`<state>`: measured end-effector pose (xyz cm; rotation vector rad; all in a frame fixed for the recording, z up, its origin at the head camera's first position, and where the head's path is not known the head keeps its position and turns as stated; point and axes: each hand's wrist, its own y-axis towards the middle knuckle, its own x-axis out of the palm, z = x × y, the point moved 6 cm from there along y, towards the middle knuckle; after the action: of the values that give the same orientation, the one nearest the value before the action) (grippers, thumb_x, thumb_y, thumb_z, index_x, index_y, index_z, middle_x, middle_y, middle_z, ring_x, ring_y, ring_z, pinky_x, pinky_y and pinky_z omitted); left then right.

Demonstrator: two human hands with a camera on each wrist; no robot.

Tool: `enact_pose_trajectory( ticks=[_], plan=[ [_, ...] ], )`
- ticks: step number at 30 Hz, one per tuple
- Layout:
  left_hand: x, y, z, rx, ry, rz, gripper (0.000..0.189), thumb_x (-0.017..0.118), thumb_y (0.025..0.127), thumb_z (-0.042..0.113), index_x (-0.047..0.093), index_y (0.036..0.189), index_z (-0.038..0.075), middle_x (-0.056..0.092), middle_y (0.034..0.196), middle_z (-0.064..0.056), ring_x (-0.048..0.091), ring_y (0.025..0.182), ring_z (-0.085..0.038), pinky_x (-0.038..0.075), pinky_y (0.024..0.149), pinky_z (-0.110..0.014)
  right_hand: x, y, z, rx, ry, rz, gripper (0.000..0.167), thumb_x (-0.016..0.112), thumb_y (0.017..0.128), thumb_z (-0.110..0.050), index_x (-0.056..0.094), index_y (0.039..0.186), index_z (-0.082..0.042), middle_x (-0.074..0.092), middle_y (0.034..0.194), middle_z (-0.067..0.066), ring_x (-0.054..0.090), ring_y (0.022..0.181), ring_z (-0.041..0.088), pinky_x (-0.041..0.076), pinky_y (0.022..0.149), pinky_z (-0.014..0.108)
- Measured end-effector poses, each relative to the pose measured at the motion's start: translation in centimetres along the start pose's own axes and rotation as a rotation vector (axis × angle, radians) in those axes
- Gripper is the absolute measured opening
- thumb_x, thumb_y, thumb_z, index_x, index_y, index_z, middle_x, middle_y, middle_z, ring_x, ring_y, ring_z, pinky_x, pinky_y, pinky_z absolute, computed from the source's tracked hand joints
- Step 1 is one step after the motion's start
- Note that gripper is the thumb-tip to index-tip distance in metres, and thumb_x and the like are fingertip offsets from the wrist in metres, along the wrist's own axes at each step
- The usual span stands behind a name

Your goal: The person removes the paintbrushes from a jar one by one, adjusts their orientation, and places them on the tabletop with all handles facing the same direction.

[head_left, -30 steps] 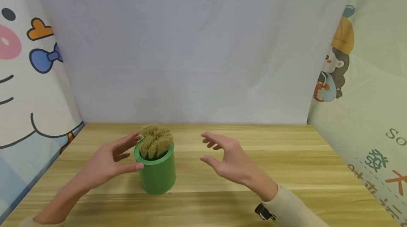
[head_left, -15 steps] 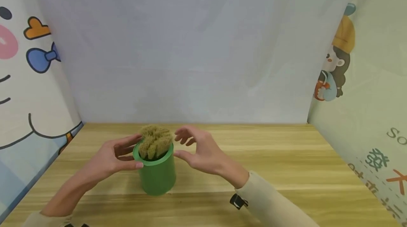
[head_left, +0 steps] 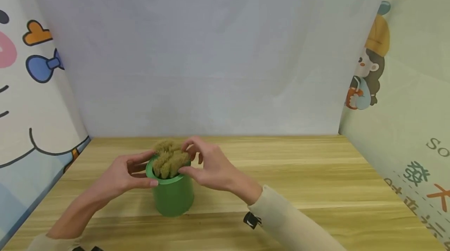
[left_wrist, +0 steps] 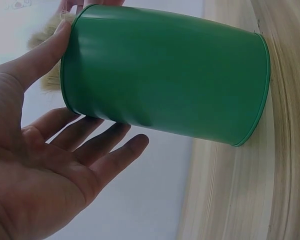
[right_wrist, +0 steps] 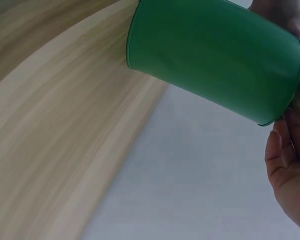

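grip, right hand (head_left: 213,169): bent fingers and thumb pinch the right side of the bristly bundle (head_left: 165,161), just above the container's rim; firmness of the hold cannot be told.
grip, left hand (head_left: 121,174): bowed round the left side of the green container (head_left: 174,200), thumb on the near part of the rim, fingertips against the wall beyond; palm stands apart from the surface.
green container, place: upright on the worktop (head_left: 299,180), left of its middle, set in from the left edge and short of the back edge.
bristly bundle, place: seated in the container's mouth, tan tufts standing above the rim; lower part hidden inside, so its depth cannot be judged.
surroundings: grey cloth (head_left: 218,67) hangs along the back edge of the worktop; left printed cloth (head_left: 52,106) and right printed cloth (head_left: 404,106) line the side edges.
step in hand: judged to be the right hand taking hold of the bundle while the left steadies the container; bundle not yet out.
next move, right hand: appears to call for a fuller pinch across several tufts, then a straight upward draw.
next move, left hand: should brace the rim so the base sits flat.
risk noted: a slanted pull toward the right edge could tip the container; a thin pinch could slip off the tufts.
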<state>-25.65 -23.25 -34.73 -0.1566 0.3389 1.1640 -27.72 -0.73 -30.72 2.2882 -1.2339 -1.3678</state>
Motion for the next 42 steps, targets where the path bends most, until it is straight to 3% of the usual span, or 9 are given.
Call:
enact_pose_trajectory(
  ticks=[8, 14, 17, 23, 27, 39, 42],
  plan=[
    [-0.1, -0.2, 0.0, 0.003, -0.008, -0.007, 0.089, 0.081, 0.095, 0.014, 0.028, 0.165, -0.002, 0.024, 0.168, -0.027, 0.035, 0.145, -0.057, 0.057, 0.100, -0.046, 0.7, 0.6, -0.7, -0.044, -0.008, -0.038, 0.041, 0.085, 0.091, -0.009, 0.061, 0.125, -0.007, 0.066, 0.119, 0.004, 0.067, 0.103, 0.012, 0.054, 0.093, 0.025],
    [-0.1, -0.2, 0.1, -0.013, -0.021, -0.005, 0.092, 0.082, 0.095, 0.014, 0.026, 0.165, -0.002, 0.025, 0.166, -0.032, 0.035, 0.145, -0.057, 0.057, 0.099, -0.046, 0.1, 0.9, -0.9, -0.071, 0.009, 0.026, 0.039, 0.082, 0.094, -0.008, 0.060, 0.127, -0.010, 0.071, 0.101, 0.000, 0.066, 0.084, 0.002, 0.048, 0.072, 0.025],
    [-0.1, -0.1, 0.0, -0.019, -0.018, -0.001, 0.093, 0.082, 0.094, 0.015, 0.025, 0.166, -0.002, 0.027, 0.165, -0.032, 0.035, 0.145, -0.057, 0.057, 0.099, -0.048, 0.1, 1.1, -1.0, -0.095, 0.023, 0.026, 0.041, 0.080, 0.095, -0.007, 0.059, 0.130, -0.010, 0.072, 0.097, 0.000, 0.066, 0.083, -0.001, 0.048, 0.068, 0.024],
    [-0.1, -0.2, 0.0, -0.014, -0.008, 0.000, 0.093, 0.082, 0.094, 0.016, 0.025, 0.166, -0.001, 0.028, 0.165, -0.032, 0.036, 0.144, -0.057, 0.057, 0.099, -0.048, 0.9, 0.8, -1.0, -0.125, 0.032, -0.038, 0.045, 0.082, 0.094, -0.008, 0.062, 0.134, -0.006, 0.071, 0.123, 0.007, 0.068, 0.089, 0.000, 0.052, 0.075, 0.019],
    [-0.1, -0.3, -0.1, -0.019, -0.016, -0.006, 0.092, 0.081, 0.095, 0.016, 0.025, 0.166, -0.001, 0.026, 0.165, -0.033, 0.034, 0.145, -0.057, 0.057, 0.099, -0.048, 1.1, 0.6, -0.9, -0.131, 0.039, -0.044, 0.049, 0.084, 0.092, -0.008, 0.062, 0.136, -0.005, 0.070, 0.126, 0.008, 0.067, 0.089, 0.001, 0.053, 0.080, 0.020],
    [0.1, -0.3, -0.2, -0.004, -0.032, -0.009, 0.092, 0.082, 0.094, 0.014, 0.026, 0.165, -0.002, 0.030, 0.164, -0.032, 0.035, 0.144, -0.058, 0.056, 0.099, -0.049, 0.5, 0.3, -1.0, -0.144, 0.005, 0.037, 0.050, 0.085, 0.091, -0.006, 0.066, 0.136, -0.007, 0.074, 0.117, 0.006, 0.066, 0.086, 0.000, 0.053, 0.083, 0.022],
    [0.1, -0.2, -0.2, 0.000, -0.040, -0.010, 0.091, 0.082, 0.094, 0.014, 0.027, 0.165, -0.002, 0.032, 0.164, -0.031, 0.035, 0.144, -0.057, 0.057, 0.099, -0.047, -0.1, 0.5, -1.2, -0.146, 0.000, 0.060, 0.049, 0.084, 0.092, -0.006, 0.065, 0.138, -0.006, 0.075, 0.106, 0.003, 0.069, 0.088, 0.002, 0.055, 0.090, 0.024]
  ],
)
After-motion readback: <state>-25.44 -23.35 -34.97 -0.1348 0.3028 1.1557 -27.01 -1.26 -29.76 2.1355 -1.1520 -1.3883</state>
